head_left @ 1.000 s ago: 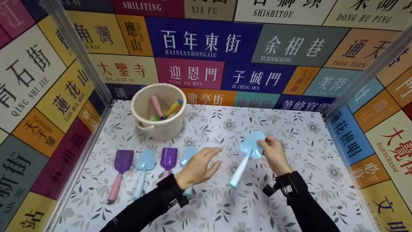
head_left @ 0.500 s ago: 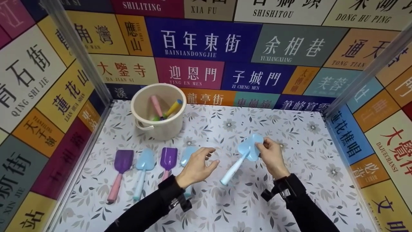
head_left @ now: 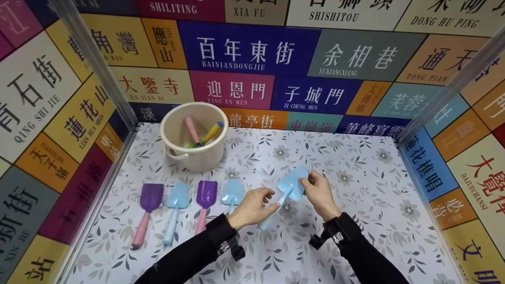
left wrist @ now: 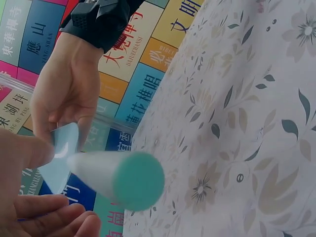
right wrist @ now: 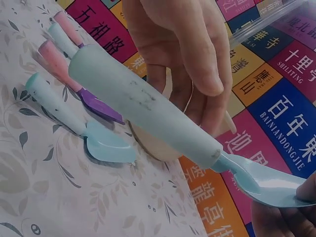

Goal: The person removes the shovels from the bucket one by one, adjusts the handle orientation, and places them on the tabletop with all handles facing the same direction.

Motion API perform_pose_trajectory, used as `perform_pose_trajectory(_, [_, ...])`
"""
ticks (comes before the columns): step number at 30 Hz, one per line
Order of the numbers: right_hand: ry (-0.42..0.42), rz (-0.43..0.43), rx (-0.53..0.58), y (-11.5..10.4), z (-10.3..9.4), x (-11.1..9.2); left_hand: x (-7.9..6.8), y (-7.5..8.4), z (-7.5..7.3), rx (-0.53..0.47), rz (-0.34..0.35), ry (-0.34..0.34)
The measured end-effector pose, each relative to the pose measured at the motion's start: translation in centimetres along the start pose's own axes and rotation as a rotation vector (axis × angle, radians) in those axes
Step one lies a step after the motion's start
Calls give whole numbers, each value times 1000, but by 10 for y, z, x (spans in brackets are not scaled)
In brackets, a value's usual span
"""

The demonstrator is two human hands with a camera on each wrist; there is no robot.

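My right hand [head_left: 320,195] pinches a light blue toy shovel [head_left: 292,184] by the edge of its blade, thumb on one face and fingers on the other. The shovel is tilted above the table, its pale handle [right wrist: 143,108] slanting toward my left hand [head_left: 252,207]. That hand is open close beside the handle, thumb and fingers apart and not wrapped round it. In the left wrist view the green handle end [left wrist: 139,180] points at the camera. To the left lies a light blue shovel [head_left: 232,191], its handle partly hidden by my left arm.
Farther left lie a purple shovel [head_left: 206,193], another light blue one [head_left: 178,195] and another purple one [head_left: 152,197], in a row. Behind them stands a cream bucket [head_left: 203,159] holding a pink handle [head_left: 191,128] and a yellow handle [head_left: 212,133]. Printed walls enclose the flowered tabletop [head_left: 355,157].
My right hand has carried the shovel left, bringing its handle to my left hand. The left hand has shifted slightly right, uncovering more of the nearest blue shovel's blade.
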State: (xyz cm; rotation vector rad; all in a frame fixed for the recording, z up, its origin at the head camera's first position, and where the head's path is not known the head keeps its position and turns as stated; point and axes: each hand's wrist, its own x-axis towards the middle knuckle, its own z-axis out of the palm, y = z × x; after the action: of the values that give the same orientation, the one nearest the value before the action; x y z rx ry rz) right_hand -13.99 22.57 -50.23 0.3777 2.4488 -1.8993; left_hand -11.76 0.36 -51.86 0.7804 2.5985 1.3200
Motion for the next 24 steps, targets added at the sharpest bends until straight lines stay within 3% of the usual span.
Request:
perform_pose_trajectory(5, [-3, -37, 2, -1, 7, -2, 4, 2, 3, -28, -66, -55])
perform_pose_trajectory(10, [-8, -48, -5, -2, 9, -2, 8, 4, 4, -47, -118, -69])
perform_pose_trajectory(24, [-19, -78, -23, -2, 10, -4, 6, 2, 6, -39, -137, -100])
